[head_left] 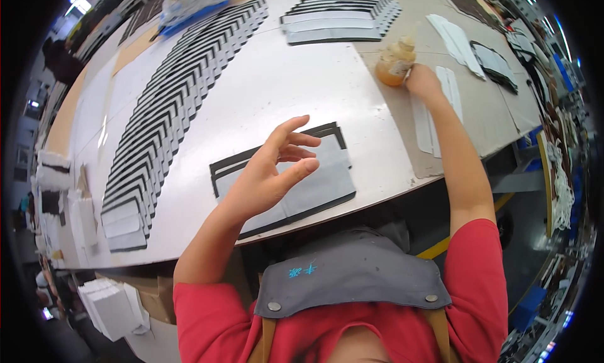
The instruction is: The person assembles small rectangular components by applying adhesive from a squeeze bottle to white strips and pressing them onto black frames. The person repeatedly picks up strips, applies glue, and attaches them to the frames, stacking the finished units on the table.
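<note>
My left hand [267, 174] hovers over a stack of grey flat panels with dark edges [318, 174] near the table's front edge. Its fingers are apart and it holds nothing. Stretched out to the right, my right hand [424, 84] has its fingers curled in beside a clear squeeze bottle of amber liquid [392, 68]. Those fingertips are mostly hidden, so whether they grip the bottle or something small cannot be seen. Under my right wrist and forearm lie white strips [425, 133].
A long overlapping row of dark-edged grey panels [170, 105] runs down the left. Another fanned batch [340, 17] lies at the far side. More white strips [454, 43] and a small dark-edged stack [495, 64] are at right. A plastic-wrapped bundle [192, 7] sits far left.
</note>
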Demonstrator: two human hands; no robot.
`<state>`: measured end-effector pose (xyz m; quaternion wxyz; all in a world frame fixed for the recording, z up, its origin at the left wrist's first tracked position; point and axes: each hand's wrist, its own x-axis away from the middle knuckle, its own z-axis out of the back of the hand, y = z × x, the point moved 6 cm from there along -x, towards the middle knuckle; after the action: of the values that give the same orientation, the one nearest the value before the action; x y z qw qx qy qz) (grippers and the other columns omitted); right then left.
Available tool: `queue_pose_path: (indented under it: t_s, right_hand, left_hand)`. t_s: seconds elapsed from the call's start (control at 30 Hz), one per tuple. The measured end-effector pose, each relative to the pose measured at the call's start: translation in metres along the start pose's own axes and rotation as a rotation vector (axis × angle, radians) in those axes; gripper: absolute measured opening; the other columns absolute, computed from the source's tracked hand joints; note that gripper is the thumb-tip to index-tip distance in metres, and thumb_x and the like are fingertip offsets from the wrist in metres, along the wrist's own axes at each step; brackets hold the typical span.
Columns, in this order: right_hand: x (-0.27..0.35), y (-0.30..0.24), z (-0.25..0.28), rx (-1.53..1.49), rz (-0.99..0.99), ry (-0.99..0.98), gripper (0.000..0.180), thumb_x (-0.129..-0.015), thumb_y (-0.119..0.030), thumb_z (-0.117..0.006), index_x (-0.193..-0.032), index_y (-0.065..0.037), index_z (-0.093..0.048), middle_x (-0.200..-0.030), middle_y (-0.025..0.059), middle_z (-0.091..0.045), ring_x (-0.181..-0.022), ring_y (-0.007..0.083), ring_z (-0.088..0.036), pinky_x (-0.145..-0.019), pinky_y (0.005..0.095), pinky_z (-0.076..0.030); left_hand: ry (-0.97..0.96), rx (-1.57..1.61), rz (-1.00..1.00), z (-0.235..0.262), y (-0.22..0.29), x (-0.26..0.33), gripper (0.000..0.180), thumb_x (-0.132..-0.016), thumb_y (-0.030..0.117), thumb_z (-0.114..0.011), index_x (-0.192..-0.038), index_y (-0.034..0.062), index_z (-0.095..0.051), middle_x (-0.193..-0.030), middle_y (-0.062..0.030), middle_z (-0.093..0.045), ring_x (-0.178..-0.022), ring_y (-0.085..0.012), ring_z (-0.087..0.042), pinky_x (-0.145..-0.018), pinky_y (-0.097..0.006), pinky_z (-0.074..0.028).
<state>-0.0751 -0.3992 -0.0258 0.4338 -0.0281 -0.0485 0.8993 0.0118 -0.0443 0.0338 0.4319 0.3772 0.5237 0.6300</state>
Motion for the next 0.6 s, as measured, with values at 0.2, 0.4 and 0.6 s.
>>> queue_pose_path:
  t_s: [0.2, 0.4, 0.6]
  right_hand:
    - [-0.01, 0.024, -0.001, -0.214, -0.092, -0.113, 0.024, -0.074, -0.016, -0.057, -0.088, 0.003, -0.062, -0.081, 0.0197, -0.064, -0.066, 0.0271, -0.065, -0.058, 0.0361, -0.052]
    - [0.086, 0.038, 0.078, -1.126, -0.118, 0.236, 0.022, -0.08, -0.013, -0.053, -0.095, 0.004, -0.054, -0.066, 0.0059, -0.053, -0.048, 0.0111, -0.047, -0.044, 0.0246, -0.037]
    - [0.152, -0.045, 0.103, -1.784, 0.223, 0.151, 0.017, -0.085, -0.012, -0.045, -0.096, 0.0, -0.051, -0.082, 0.0091, -0.058, -0.055, 0.0127, -0.048, -0.048, 0.024, -0.037]
  left_hand:
    - [0.001, 0.0, -0.013, 0.002, -0.008, 0.017, 0.052, -0.088, 0.013, -0.053, -0.135, 0.0038, -0.032, -0.113, -0.0155, -0.055, -0.102, -0.0228, -0.056, -0.091, -0.035, -0.042]
    - [0.122, 0.032, 0.02, 0.009, -0.027, 0.041, 0.042, -0.087, 0.009, -0.053, -0.127, 0.0024, -0.044, -0.108, -0.0129, -0.058, -0.099, -0.0195, -0.056, -0.09, -0.033, -0.041]
    - [-0.006, 0.383, 0.162, -0.024, -0.041, 0.027, 0.047, -0.091, 0.016, -0.05, -0.134, 0.0024, -0.037, -0.118, -0.0131, -0.052, -0.104, -0.0197, -0.053, -0.091, -0.032, -0.042]
